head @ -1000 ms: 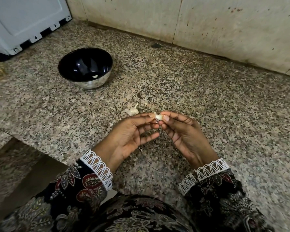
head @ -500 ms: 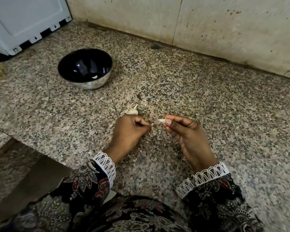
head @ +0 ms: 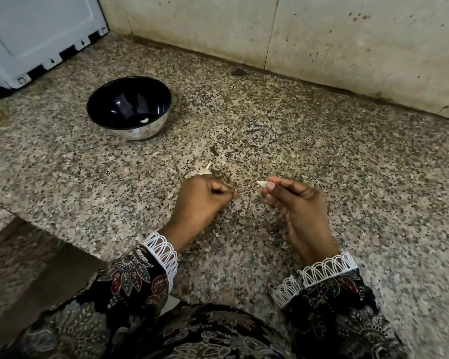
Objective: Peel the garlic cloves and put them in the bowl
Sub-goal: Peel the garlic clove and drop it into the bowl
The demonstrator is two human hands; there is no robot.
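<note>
My right hand pinches a small pale garlic clove between thumb and forefinger. My left hand is curled shut on a thin strip of garlic skin that trails toward the clove. A loose bit of skin lies on the counter between the hands. Part of a garlic bulb rests on the counter just beyond my left knuckles. The black bowl stands at the far left with one peeled clove inside.
The speckled granite counter ends at a tiled wall behind. A white appliance stands at the back left. The counter's edge drops off at the lower left near my patterned sleeve.
My hands have pulled apart. The left hand has closed into a fist and drawn a strip of skin off the clove, which stays in the right hand.
</note>
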